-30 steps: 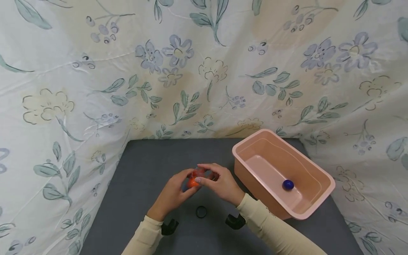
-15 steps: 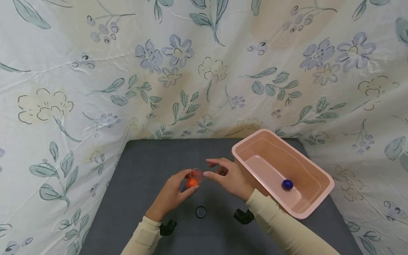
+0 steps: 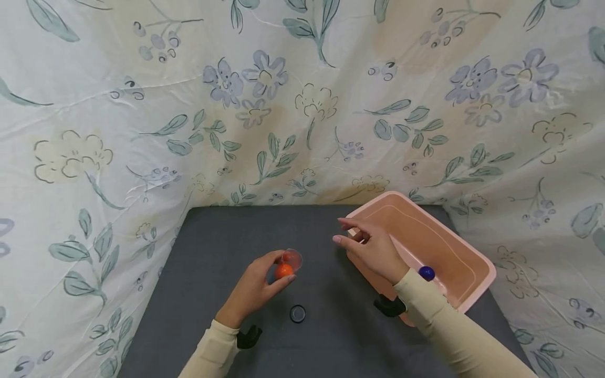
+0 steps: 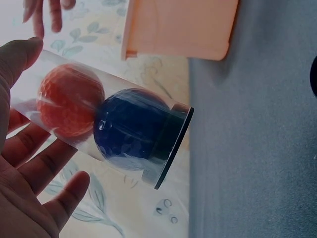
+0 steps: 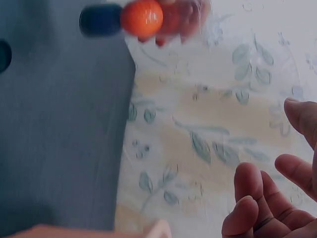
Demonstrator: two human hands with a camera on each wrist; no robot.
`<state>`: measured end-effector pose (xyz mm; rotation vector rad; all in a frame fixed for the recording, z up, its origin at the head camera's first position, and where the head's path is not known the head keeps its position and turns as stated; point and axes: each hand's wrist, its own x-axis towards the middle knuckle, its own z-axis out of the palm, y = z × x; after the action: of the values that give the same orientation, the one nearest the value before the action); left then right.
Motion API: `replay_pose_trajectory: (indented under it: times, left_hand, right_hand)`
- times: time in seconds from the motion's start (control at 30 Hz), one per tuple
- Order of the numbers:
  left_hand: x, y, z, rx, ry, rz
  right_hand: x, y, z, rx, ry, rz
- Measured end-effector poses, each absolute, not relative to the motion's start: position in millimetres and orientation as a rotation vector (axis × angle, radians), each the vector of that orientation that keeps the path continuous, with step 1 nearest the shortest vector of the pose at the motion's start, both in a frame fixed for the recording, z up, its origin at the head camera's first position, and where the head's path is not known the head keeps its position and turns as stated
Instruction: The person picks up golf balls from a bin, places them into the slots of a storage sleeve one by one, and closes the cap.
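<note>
The left hand (image 3: 257, 286) has its grip curled round a clear tube (image 4: 106, 131), held over the grey desk (image 3: 222, 247); inside sit an orange ball (image 4: 69, 106) and a blue ball (image 4: 131, 130) against a dark cap. The right hand (image 3: 373, 249) hovers empty, fingers loosely spread, over the pink tub (image 3: 465, 262), where another blue ball (image 3: 426, 272) lies. A black ring (image 3: 298, 313) lies on the desk near the left hand.

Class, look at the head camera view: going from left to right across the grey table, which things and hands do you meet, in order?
Left hand gripping the clear tube with the orange ball → black cap on the table → right hand → blue ball in the pink tub.
</note>
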<state>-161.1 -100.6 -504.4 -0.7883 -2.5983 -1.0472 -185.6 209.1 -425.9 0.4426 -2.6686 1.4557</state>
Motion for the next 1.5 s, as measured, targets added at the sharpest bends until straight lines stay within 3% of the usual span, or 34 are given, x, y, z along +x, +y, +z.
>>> replay_pose_trajectory:
  times: [0.27, 0.83, 1.5]
  left_hand:
    - [-160, -102, -504, -0.789, -2.591, -1.043]
    - [-160, -104, -504, -0.791, -2.586, -1.07]
    - [-162, -106, -504, -0.784, -2.588, -1.052]
  right_hand:
    - [-196, 246, -426, 0.419, -2.635, 1.417]
    - [-206, 310, -430, 0.105, -2.819, 1.22]
    - [-244, 352, -468, -0.11, -3.229, 0.836]
